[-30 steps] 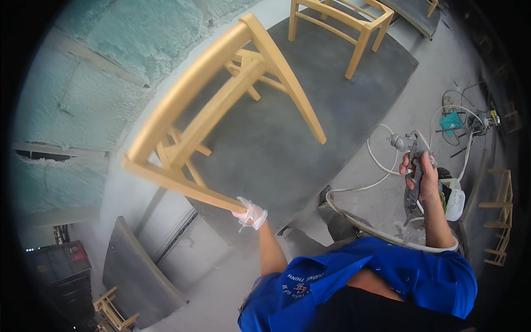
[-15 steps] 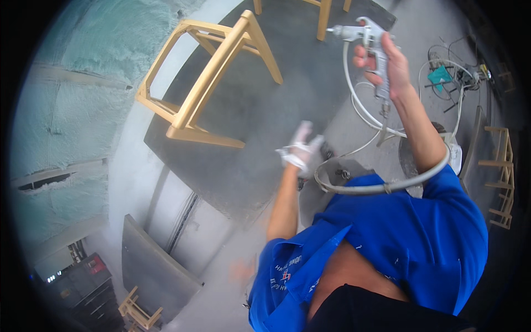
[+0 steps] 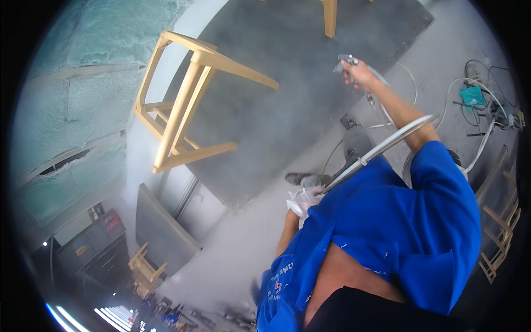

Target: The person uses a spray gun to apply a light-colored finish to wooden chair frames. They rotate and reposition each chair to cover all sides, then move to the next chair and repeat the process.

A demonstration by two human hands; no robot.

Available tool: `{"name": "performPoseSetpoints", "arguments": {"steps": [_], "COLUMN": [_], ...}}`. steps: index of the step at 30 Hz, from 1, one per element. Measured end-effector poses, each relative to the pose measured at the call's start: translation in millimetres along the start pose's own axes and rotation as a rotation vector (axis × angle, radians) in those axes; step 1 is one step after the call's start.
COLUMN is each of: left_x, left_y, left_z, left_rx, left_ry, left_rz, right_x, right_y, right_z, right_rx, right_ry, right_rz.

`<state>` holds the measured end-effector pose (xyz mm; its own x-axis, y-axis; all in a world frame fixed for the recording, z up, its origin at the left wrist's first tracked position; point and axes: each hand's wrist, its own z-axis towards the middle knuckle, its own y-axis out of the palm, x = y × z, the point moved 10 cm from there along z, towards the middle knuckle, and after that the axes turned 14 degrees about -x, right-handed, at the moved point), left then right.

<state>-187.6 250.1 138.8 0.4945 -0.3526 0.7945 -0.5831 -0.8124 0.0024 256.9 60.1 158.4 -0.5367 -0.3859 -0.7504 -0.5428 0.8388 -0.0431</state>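
Observation:
My right hand (image 3: pixel 359 75) is stretched out over the dark work surface, closed around a silver spray gun (image 3: pixel 346 60). A pale hose (image 3: pixel 381 146) runs beneath my right forearm toward my waist. There my left hand (image 3: pixel 304 200), in a thin white glove, is closed at the bend of the hose, its fingers partly hidden. To the left, a pale wooden chair frame (image 3: pixel 178 110) lies tipped on the dark surface (image 3: pixel 260 133), apart from both hands. The leg of another wooden piece (image 3: pixel 330 19) shows at the top edge. Haze hangs over the surface.
A teal water-covered wall (image 3: pixel 77 110) stands at the left. A dark panel (image 3: pixel 160 227) leans below it, beside small wooden frames (image 3: pixel 146 268). Tangled hoses with a teal cloth (image 3: pixel 473 97) lie at the right, above more wooden frames (image 3: pixel 500 238). My shoe (image 3: pixel 298 178) is near the surface's edge.
My left hand has drawn back from over the surface to the hose at my waist. My right hand has lowered the spray gun and moved it slightly left. The chair frame appears turned.

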Motion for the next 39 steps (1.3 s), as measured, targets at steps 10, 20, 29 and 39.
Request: {"name": "performPoseSetpoints", "arguments": {"steps": [10,20,29,39], "left_x": [85,184,163,140], "left_y": [-7,-62,-28,-1], "left_z": [63,38,30,43], "left_rx": [0.246,0.610,0.654,0.752], "left_ry": [-0.310,-0.762,-0.335,-0.116], "left_rz": [0.109,0.412,0.419,0.522], "right_x": [-192,-409,-447,-298], "right_y": [-40,93,107,2], "right_z": [-51,3,25,-138], "right_rx": [-0.532,-0.464,-0.616,-0.472], "right_ry": [-0.366,-0.947,-0.774,-0.840], "right_rz": [0.175,-0.665,-0.866,-0.537]}}
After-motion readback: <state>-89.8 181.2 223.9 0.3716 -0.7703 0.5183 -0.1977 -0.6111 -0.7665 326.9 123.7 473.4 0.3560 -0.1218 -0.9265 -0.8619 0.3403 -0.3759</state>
